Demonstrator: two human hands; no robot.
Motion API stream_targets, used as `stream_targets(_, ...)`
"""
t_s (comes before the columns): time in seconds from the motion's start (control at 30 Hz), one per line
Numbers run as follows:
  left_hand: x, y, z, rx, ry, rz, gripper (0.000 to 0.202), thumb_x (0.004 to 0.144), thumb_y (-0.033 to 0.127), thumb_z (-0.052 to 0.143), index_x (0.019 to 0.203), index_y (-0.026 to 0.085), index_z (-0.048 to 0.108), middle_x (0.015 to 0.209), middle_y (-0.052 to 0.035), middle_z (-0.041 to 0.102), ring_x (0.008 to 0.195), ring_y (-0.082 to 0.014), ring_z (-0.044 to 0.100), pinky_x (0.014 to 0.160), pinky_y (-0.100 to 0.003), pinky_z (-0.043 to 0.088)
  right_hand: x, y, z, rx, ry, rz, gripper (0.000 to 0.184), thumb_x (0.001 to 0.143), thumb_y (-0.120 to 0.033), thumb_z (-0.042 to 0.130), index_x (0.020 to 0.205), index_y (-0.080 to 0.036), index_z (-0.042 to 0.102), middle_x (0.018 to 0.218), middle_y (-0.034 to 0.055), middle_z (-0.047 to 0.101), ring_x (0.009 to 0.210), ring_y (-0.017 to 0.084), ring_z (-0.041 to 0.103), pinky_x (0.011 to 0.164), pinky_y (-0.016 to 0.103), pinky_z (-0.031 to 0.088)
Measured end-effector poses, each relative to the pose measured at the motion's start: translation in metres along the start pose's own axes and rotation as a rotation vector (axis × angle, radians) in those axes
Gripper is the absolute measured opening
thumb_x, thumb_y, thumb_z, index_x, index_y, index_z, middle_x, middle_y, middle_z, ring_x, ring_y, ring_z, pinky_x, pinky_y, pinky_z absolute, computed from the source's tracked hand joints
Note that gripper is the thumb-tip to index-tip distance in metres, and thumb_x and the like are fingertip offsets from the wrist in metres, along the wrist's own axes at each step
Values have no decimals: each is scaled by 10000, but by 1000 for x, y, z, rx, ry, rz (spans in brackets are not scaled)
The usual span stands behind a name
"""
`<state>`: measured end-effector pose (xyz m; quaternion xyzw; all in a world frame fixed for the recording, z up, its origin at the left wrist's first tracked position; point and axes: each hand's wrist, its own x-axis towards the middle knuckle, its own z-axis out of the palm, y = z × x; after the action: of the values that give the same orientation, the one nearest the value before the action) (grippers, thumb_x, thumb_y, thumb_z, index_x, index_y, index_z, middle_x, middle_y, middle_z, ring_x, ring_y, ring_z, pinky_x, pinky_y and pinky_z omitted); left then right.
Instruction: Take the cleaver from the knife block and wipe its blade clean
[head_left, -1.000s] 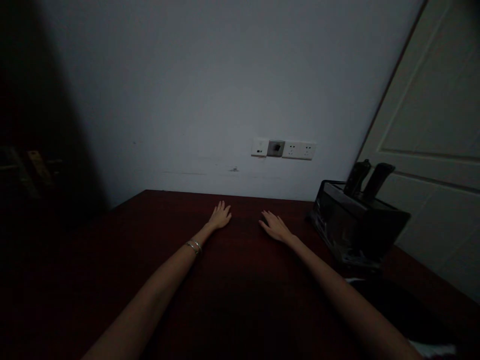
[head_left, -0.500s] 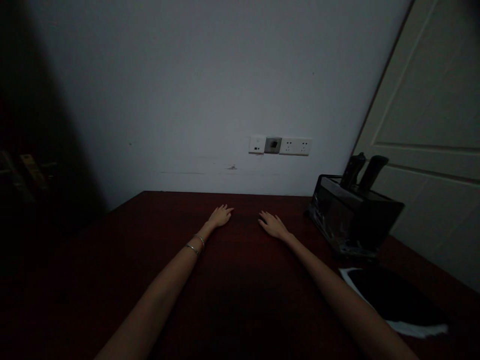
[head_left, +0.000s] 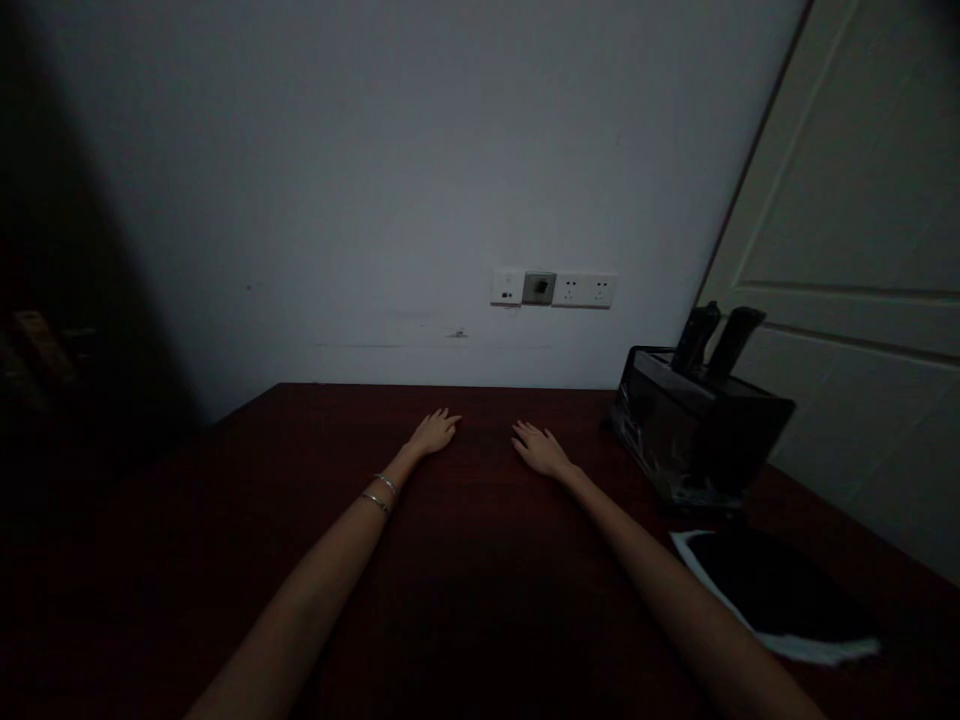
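Note:
My left hand [head_left: 433, 432] lies palm down on the dark red tabletop [head_left: 465, 540], fingers spread, holding nothing. Two thin bracelets [head_left: 381, 492] circle that wrist. To its right, my right hand [head_left: 540, 447] also rests flat on the wood with its fingers apart and nothing in it. A gap of bare wood separates the two hands. Nearest to my right hand is a dark, shiny box [head_left: 701, 430], beyond it to the right. Two black upright objects, maybe remotes or handles, stick out of its top; the dimness hides their kind.
A black piece with a whitish border [head_left: 817, 648] lies at the right, in front of the box. Behind the table, a pale wall [head_left: 390, 200] carries a row of sockets [head_left: 585, 290]. A panelled door or cabinet front [head_left: 847, 230] stands at the right. Deep shadow covers the left side.
The whole view has shifted slightly, so everything sits a little further left in the picture. Both hands keep the same flat pose on the table.

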<state>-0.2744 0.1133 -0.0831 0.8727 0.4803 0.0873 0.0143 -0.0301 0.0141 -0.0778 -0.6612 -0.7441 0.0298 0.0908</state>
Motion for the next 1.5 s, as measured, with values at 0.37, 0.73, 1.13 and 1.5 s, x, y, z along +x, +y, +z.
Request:
stream_targets(0.37, 0, 0, 1, 34, -10, -17, 459, 906, 303, 259, 1358, 260, 323, 1452, -62, 255, 1335, -222, 213, 1057, -398, 216, 2, 3, 4, 28, 2, -1, 549, 903, -426, 207, 1384, -176, 288, 1469, 60, 226, 1349, 200, 168, 1068, 434, 111)
stream_targets(0.73, -3, 3, -3, 19, -21, -21, 459, 908, 315, 252, 1357, 257, 325, 1456, -64, 242, 1337, -227, 203, 1058, -396, 209, 1, 2, 3, 16, -8, 0, 563, 902, -431, 194, 1389, -161, 278, 1470, 59, 222, 1351, 200, 163, 1070, 429, 112)
stream_targets(1.13, -3, 2, -2, 14, -22, -24, 456, 907, 317, 257, 1355, 261, 324, 1457, -59, 238, 1339, -221, 199, 1059, -399, 206, 0, 1, 3, 18, 7, -1, 557, 901, -416, 202, 1382, -149, 290, 1466, 64, 235, 1347, 198, 173, 1069, 437, 115)
stream_targets(1.5, -2, 1, 0, 9, -17, -26, 459, 904, 316, 260, 1355, 261, 330, 1455, -69, 241, 1336, -230, 206, 1056, -409, 207, 1, 2, 3, 14, 1, 0, 556, 899, -417, 201, 1386, -162, 283, 1470, 60, 226, 1349, 200, 167, 1068, 432, 112)
